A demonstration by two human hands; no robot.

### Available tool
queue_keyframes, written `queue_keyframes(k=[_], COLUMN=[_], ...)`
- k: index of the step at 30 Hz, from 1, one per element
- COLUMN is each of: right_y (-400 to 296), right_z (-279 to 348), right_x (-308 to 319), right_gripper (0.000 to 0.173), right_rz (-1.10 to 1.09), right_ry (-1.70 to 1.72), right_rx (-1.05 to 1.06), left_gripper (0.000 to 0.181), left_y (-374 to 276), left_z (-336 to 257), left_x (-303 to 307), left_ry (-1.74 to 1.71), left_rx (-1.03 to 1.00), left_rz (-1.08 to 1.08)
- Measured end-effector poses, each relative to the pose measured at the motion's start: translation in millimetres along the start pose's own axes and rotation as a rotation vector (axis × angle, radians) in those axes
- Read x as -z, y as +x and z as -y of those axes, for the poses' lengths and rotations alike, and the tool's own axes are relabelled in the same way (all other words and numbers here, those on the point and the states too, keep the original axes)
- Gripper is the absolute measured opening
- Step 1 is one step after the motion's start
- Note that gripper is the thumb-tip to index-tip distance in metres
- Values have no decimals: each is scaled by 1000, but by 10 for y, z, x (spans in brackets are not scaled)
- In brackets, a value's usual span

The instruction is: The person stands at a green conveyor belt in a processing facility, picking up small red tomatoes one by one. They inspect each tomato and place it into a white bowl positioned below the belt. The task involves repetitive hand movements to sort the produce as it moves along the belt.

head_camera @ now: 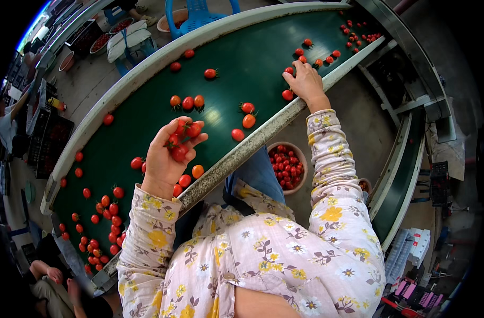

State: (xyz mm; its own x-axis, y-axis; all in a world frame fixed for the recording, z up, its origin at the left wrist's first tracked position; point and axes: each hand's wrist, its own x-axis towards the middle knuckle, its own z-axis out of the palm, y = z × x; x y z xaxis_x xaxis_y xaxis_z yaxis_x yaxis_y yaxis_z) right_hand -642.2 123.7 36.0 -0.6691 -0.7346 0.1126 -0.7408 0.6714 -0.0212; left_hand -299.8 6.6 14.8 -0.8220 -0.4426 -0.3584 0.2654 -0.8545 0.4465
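My left hand is turned palm up over a green conveyor belt, with several small red tomatoes cupped in its curled fingers. Farther right, my right hand reaches palm down over the belt's near rail. Its thumb and fingertips are at a red cherry tomato; whether they grip it is unclear. Another tomato lies just below that hand. Red and orange tomatoes are scattered along the belt, some with green calyxes, including an orange one beside my left wrist. A dense group lies at the lower left.
The pale metal near rail crosses before my body. Below it, a round tub of tomatoes stands by my leg. A blue plastic chair is beyond the far rail. Another person's hands show at the lower left. A second belt runs at right.
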Motion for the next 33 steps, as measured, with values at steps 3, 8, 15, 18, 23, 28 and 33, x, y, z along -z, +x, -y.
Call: queue_keyframes(k=[3, 8, 15, 18, 23, 28, 33], right_y=[62, -20, -299, -413, -604, -613, -509], right_z=[-70, 112, 420, 532, 632, 631, 712], right_x=[4, 24, 39, 7, 2, -81, -157], right_gripper=[46, 46, 43, 44, 41, 27, 21], right_rz=[180, 256, 219, 188, 28, -211, -194], right_ry=[-80, -70, 47, 154, 421, 576, 640], right_rx=[-51, -34, 99, 157, 230, 195, 248], left_gripper=[28, 28, 29, 31, 35, 34, 34], left_y=[-1, 0, -17, -45, -3, -9, -121], left_z=[-6, -17, -20, -11, -8, -25, -36], left_x=[11, 15, -22, 0, -13, -61, -37], left_ry=[9, -6, -27, -44, -67, -94, -149], left_rx=[-3, 1, -4, -14, -25, -30, -45], left_rz=[-15, -27, -37, -41, -23, -19, 50])
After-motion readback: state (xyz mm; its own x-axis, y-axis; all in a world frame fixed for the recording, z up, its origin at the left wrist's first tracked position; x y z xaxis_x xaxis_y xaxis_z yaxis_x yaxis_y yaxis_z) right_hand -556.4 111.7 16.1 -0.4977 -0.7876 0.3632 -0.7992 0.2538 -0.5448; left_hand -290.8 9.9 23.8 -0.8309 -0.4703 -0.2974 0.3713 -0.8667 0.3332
